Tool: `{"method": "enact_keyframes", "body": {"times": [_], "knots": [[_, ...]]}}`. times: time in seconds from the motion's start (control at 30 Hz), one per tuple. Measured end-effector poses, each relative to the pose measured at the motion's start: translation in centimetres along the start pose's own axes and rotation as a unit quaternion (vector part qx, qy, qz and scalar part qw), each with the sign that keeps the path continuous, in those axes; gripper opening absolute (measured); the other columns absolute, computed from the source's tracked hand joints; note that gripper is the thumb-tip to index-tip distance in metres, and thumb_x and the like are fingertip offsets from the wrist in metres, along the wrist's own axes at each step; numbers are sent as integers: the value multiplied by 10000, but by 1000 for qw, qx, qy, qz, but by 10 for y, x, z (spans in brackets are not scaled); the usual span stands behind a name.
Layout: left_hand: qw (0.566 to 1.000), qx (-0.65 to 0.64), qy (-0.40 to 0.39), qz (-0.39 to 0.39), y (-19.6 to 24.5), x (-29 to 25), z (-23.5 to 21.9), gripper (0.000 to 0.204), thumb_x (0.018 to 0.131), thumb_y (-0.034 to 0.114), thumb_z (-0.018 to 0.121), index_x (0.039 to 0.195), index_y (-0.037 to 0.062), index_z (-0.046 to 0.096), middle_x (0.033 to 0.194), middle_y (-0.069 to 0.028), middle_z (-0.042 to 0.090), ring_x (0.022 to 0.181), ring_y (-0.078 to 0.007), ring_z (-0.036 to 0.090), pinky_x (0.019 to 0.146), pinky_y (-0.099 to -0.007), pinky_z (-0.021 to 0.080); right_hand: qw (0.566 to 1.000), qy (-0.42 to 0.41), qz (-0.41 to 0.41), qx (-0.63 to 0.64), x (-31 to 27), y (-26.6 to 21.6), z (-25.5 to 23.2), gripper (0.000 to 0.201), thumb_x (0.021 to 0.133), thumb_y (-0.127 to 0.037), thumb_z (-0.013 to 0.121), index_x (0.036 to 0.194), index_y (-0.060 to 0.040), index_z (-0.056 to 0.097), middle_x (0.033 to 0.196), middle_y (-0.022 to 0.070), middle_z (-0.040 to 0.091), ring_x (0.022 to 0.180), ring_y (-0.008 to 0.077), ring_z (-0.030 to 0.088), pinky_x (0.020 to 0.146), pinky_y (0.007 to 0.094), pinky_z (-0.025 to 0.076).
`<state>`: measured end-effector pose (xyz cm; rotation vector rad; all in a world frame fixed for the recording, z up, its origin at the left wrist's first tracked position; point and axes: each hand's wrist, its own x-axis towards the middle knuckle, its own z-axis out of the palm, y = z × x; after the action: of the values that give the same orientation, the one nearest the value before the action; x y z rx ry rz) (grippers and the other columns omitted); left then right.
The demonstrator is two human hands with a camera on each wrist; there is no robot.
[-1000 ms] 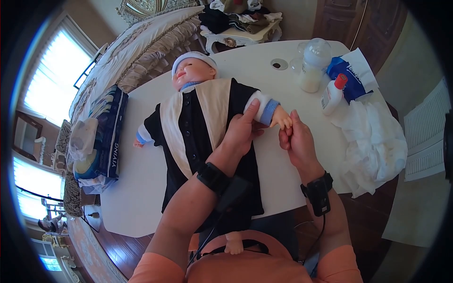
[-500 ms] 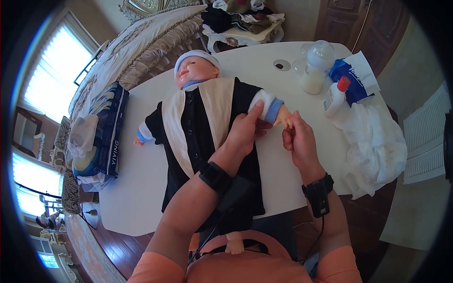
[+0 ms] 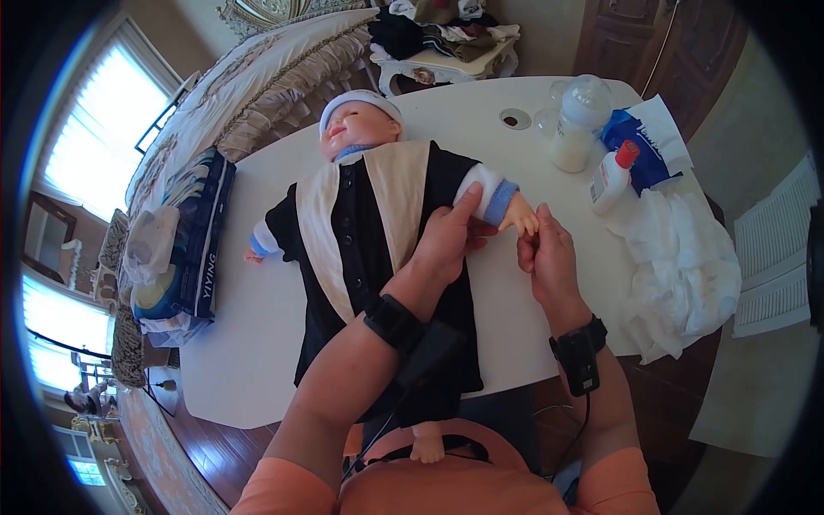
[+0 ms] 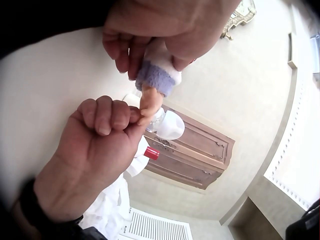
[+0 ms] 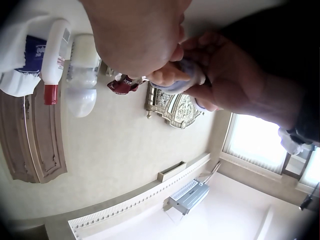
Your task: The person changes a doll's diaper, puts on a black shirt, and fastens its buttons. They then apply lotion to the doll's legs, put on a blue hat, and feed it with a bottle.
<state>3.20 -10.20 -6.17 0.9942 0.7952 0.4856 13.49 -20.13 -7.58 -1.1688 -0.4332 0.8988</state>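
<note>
A doll (image 3: pixel 360 129) in a black outfit with cream panels lies on its back on the white table (image 3: pixel 249 369). My left hand (image 3: pixel 446 245) grips its sleeve near the blue cuff (image 3: pixel 501 201), thumb on top. The doll's small hand (image 3: pixel 518 215) is pinched at the fingers by my right hand (image 3: pixel 552 262). In the left wrist view, my right hand (image 4: pixel 102 132) has its fingers curled and touches the doll's fingers (image 4: pixel 150 104), while my left hand (image 4: pixel 170 25) surrounds the white sleeve. The right wrist view shows the cuff (image 5: pixel 189 77) between both hands.
A diaper pack (image 3: pixel 204 249) lies at the table's left edge. Toward the right are a baby bottle (image 3: pixel 573 142), a white bottle with a red cap (image 3: pixel 610 180), a blue wipes pack (image 3: pixel 639 142) and crumpled white cloth (image 3: pixel 682 266). A bed (image 3: pixel 283 77) stands behind.
The view has shifted slightly, so the doll and table sit a little further right in it. Both hands keep their hold on the doll's arm, with little visible movement.
</note>
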Motion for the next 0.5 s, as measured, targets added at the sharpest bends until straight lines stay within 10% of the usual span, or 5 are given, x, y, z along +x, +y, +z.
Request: {"method": "enact_keyframes", "body": {"times": [0.5], "knots": [[996,78,-33,-13,0,1,-2,503,841,478,456,839,-6,593,774,-98,613,688,-158,563,633,-264,415,990,100,-87,-38,3,-2,1,198,875,-240,484,820,-50,497,591,-13,456,463,49,399,400,184,286]]}}
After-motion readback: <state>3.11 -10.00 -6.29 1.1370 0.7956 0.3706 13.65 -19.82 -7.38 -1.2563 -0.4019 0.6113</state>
